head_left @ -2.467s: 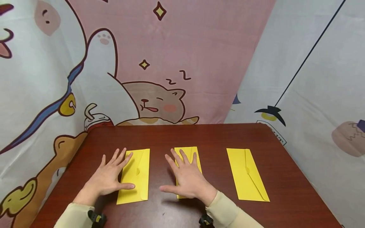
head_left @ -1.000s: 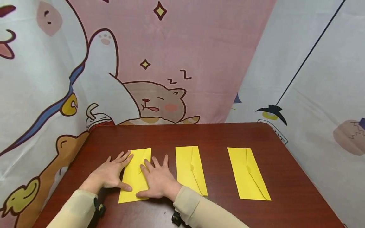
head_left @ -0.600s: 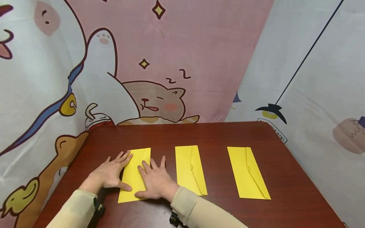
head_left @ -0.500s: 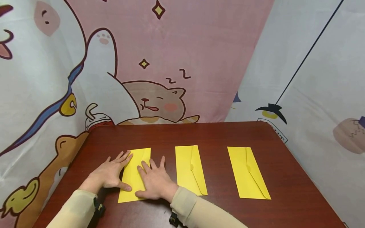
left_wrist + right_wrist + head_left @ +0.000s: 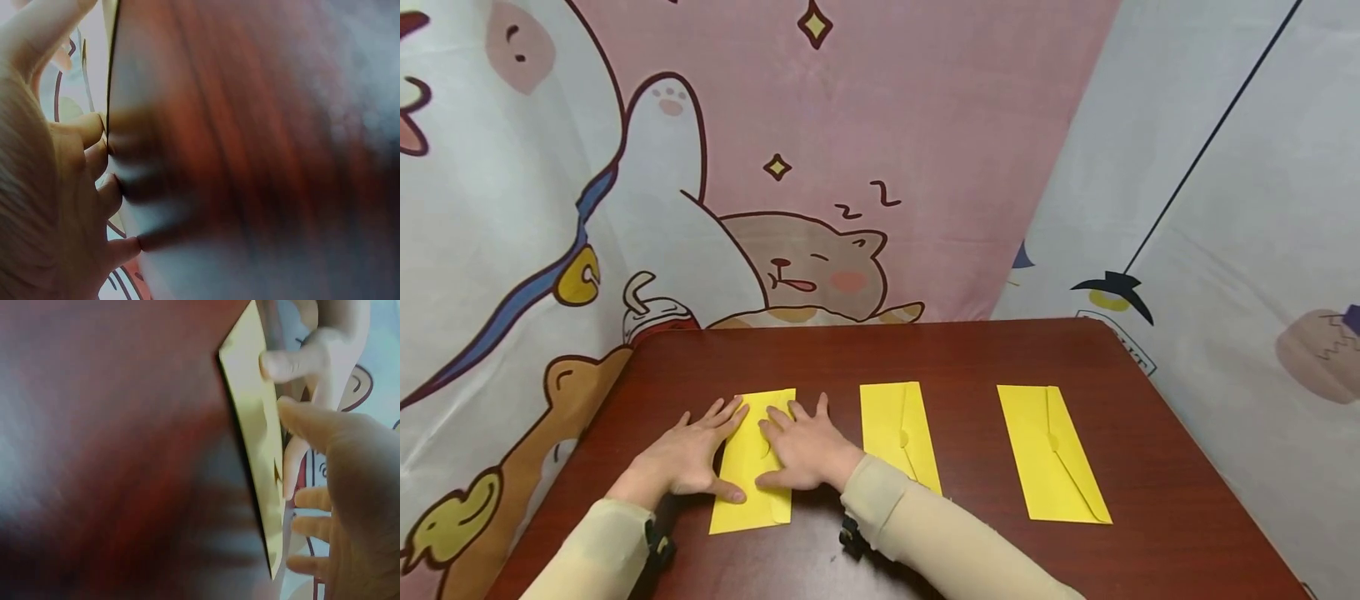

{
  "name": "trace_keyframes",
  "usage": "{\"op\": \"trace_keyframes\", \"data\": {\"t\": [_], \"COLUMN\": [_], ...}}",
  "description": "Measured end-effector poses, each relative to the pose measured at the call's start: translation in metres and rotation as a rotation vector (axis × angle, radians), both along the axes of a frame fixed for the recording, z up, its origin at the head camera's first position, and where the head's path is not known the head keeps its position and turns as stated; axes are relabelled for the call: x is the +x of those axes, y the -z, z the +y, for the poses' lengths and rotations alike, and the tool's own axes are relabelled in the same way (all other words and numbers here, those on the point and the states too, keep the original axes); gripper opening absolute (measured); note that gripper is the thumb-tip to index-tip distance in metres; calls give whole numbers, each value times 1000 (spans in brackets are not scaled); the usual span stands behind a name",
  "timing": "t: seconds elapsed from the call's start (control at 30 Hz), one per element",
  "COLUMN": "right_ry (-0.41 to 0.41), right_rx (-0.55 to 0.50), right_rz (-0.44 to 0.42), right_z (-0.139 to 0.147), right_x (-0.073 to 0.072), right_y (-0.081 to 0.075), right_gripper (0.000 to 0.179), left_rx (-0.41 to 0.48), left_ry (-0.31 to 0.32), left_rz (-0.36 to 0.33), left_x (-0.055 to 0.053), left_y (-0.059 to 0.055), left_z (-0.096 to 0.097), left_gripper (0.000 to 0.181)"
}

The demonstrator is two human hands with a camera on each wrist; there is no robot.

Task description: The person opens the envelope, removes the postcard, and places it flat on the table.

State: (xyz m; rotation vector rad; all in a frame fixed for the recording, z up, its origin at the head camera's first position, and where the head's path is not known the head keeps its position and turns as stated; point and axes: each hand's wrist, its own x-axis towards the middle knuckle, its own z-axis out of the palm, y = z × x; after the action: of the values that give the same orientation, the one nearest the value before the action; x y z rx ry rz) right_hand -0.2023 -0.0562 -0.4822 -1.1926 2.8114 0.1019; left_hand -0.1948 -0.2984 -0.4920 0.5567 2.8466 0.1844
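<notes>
Three yellow envelopes lie in a row on the table, flap sides up: a left one (image 5: 745, 454), a middle one (image 5: 891, 425) and a right one (image 5: 1051, 454). My left hand (image 5: 688, 454) rests at the left edge of the left envelope, fingers spread, thumb over its lower part. From the right side, my right hand (image 5: 808, 450) reaches onto the same envelope with spread fingers, covering part of its right edge. Seen from the right wrist, the envelope (image 5: 250, 419) stays flat, with both thumbs over it. My right forearm passes across the bottom of the middle envelope.
The dark reddish-brown wooden table (image 5: 962, 358) fills the lower view. Behind it hangs a cloth backdrop (image 5: 955, 167) with cartoon animals. A black wrist strap (image 5: 658, 546) shows under the left sleeve.
My right hand has gone from the middle envelope leftward to the left envelope, then slid a little farther up it. My left hand has settled at that envelope's left edge and stays there.
</notes>
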Motion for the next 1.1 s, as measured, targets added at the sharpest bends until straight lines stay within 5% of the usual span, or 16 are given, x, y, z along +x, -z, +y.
{"op": "trace_keyframes", "data": {"t": [0.17, 0.63, 1.1], "right_ry": [-21, -38, -26], "right_rx": [20, 77, -49], "right_rz": [-29, 82, 85], "right_z": [-5, -8, 14], "right_x": [-13, -22, -25], "right_y": [1, -7, -14], "right_gripper": [85, 73, 78], "left_rx": [-1, 4, 17], "left_ry": [5, 4, -9], "left_rz": [-1, -2, -13], "left_x": [0, 0, -1], "left_y": [0, -1, 1], "left_z": [0, 0, 0], "left_gripper": [146, 147, 148]}}
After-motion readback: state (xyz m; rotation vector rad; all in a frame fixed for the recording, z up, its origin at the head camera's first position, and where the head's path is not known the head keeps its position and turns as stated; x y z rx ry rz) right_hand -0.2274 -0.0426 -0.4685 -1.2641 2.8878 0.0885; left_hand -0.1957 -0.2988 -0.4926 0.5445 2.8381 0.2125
